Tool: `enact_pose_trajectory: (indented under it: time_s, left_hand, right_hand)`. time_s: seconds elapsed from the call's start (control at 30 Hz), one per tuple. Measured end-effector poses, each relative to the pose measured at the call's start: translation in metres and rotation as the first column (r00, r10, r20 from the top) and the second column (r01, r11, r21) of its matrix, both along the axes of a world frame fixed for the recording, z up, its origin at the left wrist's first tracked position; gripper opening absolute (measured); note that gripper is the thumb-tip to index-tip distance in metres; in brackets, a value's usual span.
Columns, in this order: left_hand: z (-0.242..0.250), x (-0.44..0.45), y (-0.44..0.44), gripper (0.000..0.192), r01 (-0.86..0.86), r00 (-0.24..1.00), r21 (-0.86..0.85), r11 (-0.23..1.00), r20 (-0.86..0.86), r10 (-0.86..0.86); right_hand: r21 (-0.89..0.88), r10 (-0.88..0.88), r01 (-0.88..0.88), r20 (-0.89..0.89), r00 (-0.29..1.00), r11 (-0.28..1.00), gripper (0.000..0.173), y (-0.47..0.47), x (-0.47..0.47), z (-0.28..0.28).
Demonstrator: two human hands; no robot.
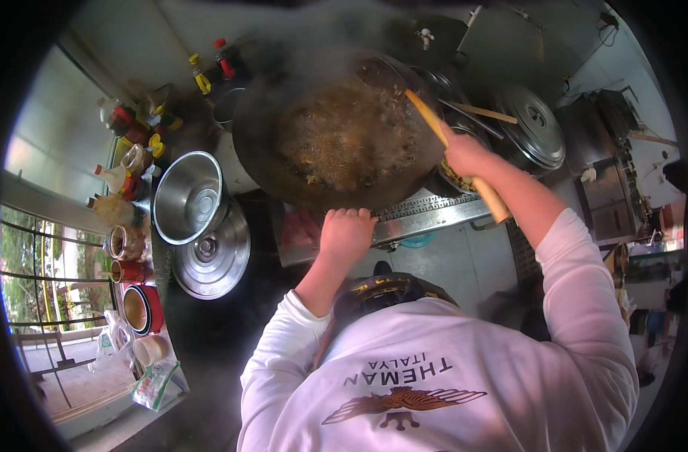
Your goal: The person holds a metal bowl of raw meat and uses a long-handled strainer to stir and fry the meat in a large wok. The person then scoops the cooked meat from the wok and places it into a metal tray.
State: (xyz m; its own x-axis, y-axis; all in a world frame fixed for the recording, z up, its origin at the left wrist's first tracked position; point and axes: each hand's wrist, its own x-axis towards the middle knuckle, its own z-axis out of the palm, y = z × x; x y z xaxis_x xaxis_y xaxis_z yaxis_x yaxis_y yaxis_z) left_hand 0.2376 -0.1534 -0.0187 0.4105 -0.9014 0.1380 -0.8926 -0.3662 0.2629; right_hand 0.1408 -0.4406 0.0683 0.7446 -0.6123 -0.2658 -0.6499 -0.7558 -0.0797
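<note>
A large dark wok (253,164) holds bubbling brown liquid (344,141) with pieces of food in it, and steam rises over it. My right hand (467,153) is closed around the wooden handle (425,112) of a cooking tool at the wok's right side. The tool's dark head lies by the wok's far right inner wall, partly blurred by steam. My left hand (348,230) is at the wok's near rim with its fingers curled over; whether it grips the rim or a cloth there is hard to tell.
At left stand a steel basin (188,198), a steel lid (211,254) and a sill with bottles, jars and a red pot (146,309). Right of the wok are a lidded steel pot (530,127), a container of food pieces (457,178) and the stove's perforated metal edge (428,209).
</note>
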Motion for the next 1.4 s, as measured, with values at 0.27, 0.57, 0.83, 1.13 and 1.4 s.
enact_pose_trajectory:
  time_s: [0.27,0.57,0.83,1.13,1.4]
  left_hand:
    - [-0.002,-0.004,0.001,0.025,-0.019,0.999,-0.042,0.999,0.038,0.021]
    - [0.002,-0.009,-0.001,0.025,-0.050,0.999,-0.044,0.998,0.018,0.051]
    - [0.004,-0.011,0.000,0.019,-0.065,0.998,-0.029,0.997,-0.010,0.065]
    - [-0.002,-0.009,-0.002,0.024,-0.050,0.998,-0.026,0.998,0.029,0.051]
    - [-0.009,-0.007,-0.004,0.025,-0.043,0.998,-0.055,0.998,0.051,0.046]
  right_hand:
    - [0.968,-0.575,0.144,-0.001,0.818,0.203,0.085,0.075,0.066,-0.046]
    - [0.928,-0.636,-0.118,-0.145,0.758,-0.353,0.021,0.092,0.113,-0.044]
    - [0.981,-0.562,-0.152,0.058,0.825,-0.121,0.021,0.107,0.096,-0.026]
    - [0.656,-0.133,-0.064,0.247,0.960,0.752,0.076,0.105,-0.006,-0.009]
    - [-0.111,0.173,-0.178,-0.059,0.983,0.978,0.074,0.015,-0.051,0.022]
